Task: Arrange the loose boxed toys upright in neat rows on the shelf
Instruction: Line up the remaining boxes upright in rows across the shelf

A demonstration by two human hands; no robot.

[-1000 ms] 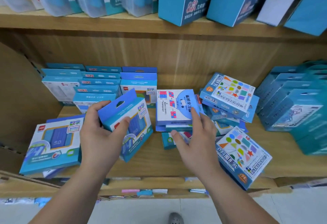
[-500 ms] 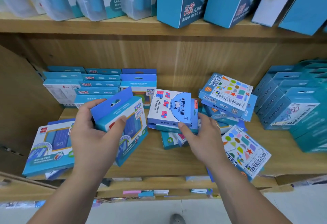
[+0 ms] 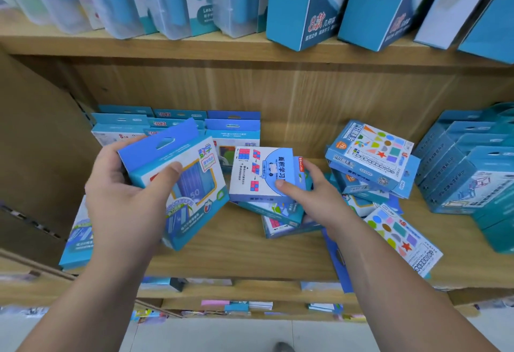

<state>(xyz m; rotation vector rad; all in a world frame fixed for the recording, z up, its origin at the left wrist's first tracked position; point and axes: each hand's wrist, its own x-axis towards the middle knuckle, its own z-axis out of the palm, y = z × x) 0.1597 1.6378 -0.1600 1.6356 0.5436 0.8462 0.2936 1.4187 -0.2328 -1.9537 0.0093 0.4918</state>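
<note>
Rows (image 3: 178,124) stand far left; loose pile (image 3: 372,156) unsorted
Your left hand (image 3: 122,193) grips a blue box (image 3: 189,184), right hand (image 3: 314,198) pinches a white box (image 3: 260,173)

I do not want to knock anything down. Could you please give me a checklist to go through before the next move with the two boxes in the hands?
1. Left hand grip on the blue hang-tab box: ok, thumb on the front, fingers behind.
2. Right hand grip on the white box: ok, thumb on its face.
3. Bare shelf board to set boxes on: ok.
4. Upright row at the back left standing: ok.
5. Loose pile: not ok, boxes lie crooked on each other.
6. Shape-print box near the front edge: not ok, lying flat.
</note>
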